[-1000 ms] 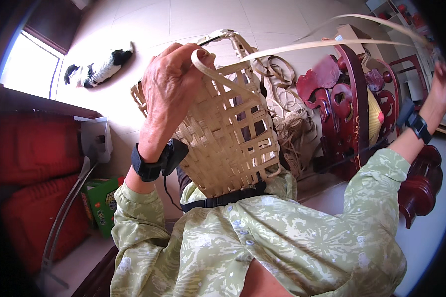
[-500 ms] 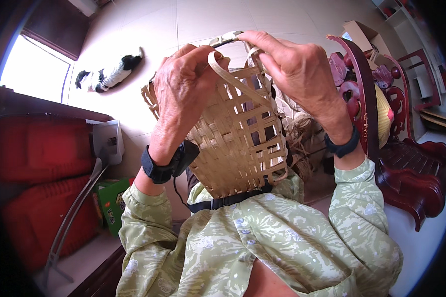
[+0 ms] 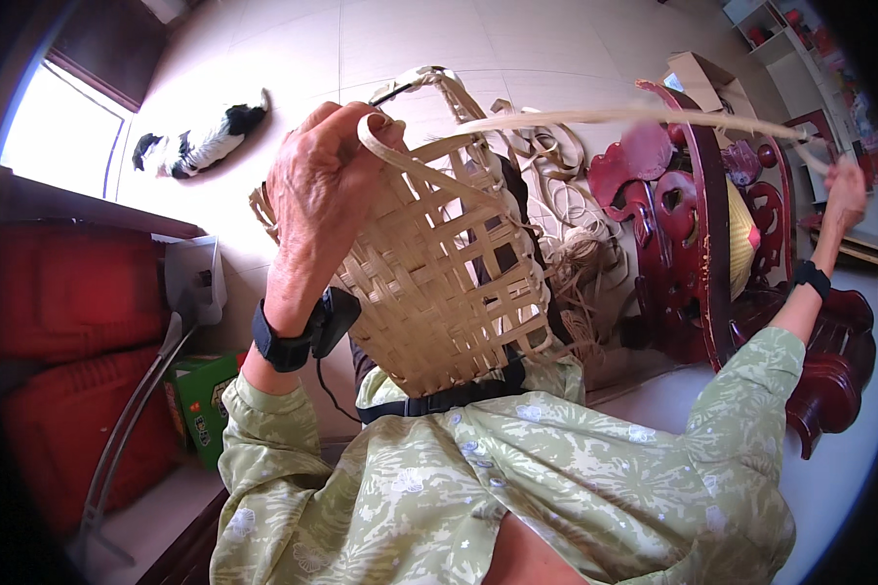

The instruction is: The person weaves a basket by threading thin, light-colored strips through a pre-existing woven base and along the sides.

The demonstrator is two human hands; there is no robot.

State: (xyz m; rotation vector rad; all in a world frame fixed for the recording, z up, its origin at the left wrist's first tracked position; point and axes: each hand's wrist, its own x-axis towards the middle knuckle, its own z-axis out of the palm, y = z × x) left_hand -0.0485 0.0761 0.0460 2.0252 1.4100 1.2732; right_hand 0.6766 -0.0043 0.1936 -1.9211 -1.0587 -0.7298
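Observation:
A woven basket point(image 3: 410, 278) of pale flat strips leans upright against my waist, its open-weave side on the right. My left hand point(image 3: 317, 190) is closed at its upper left edge, the fingertips partly hidden. A strip loops out beside those fingers and bends down across the weave. From the rim, a long pale strip point(image 3: 634, 115) stretches far to the right. Its far part is in my right hand point(image 3: 845, 193), closed and somewhat blurred, with the arm extended. A short dark thin piece point(image 3: 392, 94) shows along the basket's top edge.
Loose strips point(image 3: 585, 244) lie heaped on the floor right of the basket. A carved dark red wooden chair point(image 3: 712, 234) stands beyond them, a cardboard box point(image 3: 707, 83) behind it. Red cushioned seating point(image 3: 78, 302) and a green box point(image 3: 200, 405) are at left. A black-and-white animal point(image 3: 200, 141) lies on the floor.
My right hand has moved from the basket's rim far out to the right, drawing the long strip along. My left hand and the basket have shifted slightly left.

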